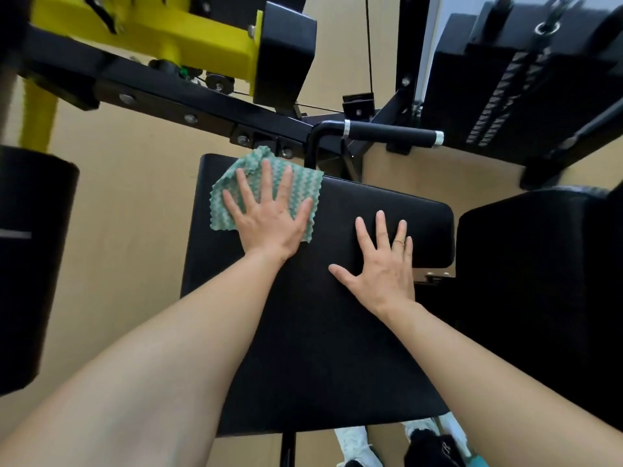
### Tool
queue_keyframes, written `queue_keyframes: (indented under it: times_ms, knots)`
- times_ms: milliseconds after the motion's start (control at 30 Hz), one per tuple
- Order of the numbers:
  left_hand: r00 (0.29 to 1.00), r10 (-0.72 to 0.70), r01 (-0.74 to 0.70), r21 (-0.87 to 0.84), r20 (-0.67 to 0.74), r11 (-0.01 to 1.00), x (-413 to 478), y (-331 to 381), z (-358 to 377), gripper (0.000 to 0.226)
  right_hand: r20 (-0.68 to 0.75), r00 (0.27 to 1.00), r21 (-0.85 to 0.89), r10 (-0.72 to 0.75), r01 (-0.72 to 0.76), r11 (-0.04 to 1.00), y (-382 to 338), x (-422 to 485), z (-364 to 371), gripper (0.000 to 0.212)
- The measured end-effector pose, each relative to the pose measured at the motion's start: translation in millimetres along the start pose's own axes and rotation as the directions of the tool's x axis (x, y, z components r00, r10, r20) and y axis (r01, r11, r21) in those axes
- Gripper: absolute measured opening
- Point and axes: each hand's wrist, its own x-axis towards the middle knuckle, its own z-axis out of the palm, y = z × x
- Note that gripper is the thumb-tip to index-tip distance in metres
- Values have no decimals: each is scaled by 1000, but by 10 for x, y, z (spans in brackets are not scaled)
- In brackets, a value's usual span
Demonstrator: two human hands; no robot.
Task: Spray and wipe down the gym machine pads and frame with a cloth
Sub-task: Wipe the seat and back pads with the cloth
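Observation:
A black padded seat (313,332) of the gym machine fills the middle of the view. On its far left corner lies a green-and-white zigzag cloth (236,178). My left hand (269,217) presses flat on the cloth, fingers spread. Flat on the bare pad to the right rests my right hand (381,261), fingers apart, holding nothing, with a ring on one finger. No spray bottle is in view.
A black frame bar (161,99) with bolts runs across above the seat, with a yellow part (202,38) over it. A padded handle (391,133) sticks out right of the cloth. A weight stack (505,106) stands at upper right, black pads (30,264) at both sides.

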Motion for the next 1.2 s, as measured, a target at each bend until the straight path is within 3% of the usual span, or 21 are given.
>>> queue_keyframes:
  times_ms: [100,267,400,467,633,900,1000,1200]
  knots:
    - [1000,0,-1,26,7,1000,174,21,-57,71,45,999,-53,-24,26,998,-14,145,-74,108]
    - [943,322,-329,104,86,938,355,549,-115,57,-31,999,8,11,-11,1000,-25,82,-31,107]
    - [817,562,-574,102,128,812,487,901,-111,53,-192,981,77,39,-24,997,-56,-131,193,92]
    - [750,633,-652,55,191,756,566,1055,-111,56,-201,979,85,16,2,996,22,-213,285,90]
    - [615,740,-753,-76,271,654,696,1459,-12,58,-193,980,91,-55,74,993,169,-477,382,89]
    - [383,863,-884,-139,329,446,628,2028,88,65,-157,983,57,-96,106,993,283,-553,429,91]
    - [418,854,-878,-105,310,468,656,1937,83,69,-158,982,66,-99,111,992,303,-547,444,91]
    - [629,733,-760,7,259,650,654,1457,-28,77,-151,984,75,-98,110,991,314,-528,410,90]
